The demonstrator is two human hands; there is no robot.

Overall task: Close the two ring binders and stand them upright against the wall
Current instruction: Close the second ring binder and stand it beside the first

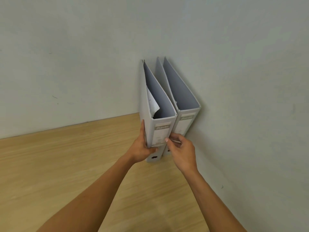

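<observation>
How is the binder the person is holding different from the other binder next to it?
The held binder has both hands on it, the left hand and right hand; the other binder stands free. A loose white sheet shows inside the held binder; the other shows none. The other binder stands nearer the side wall. Both are grey and upright.
</observation>
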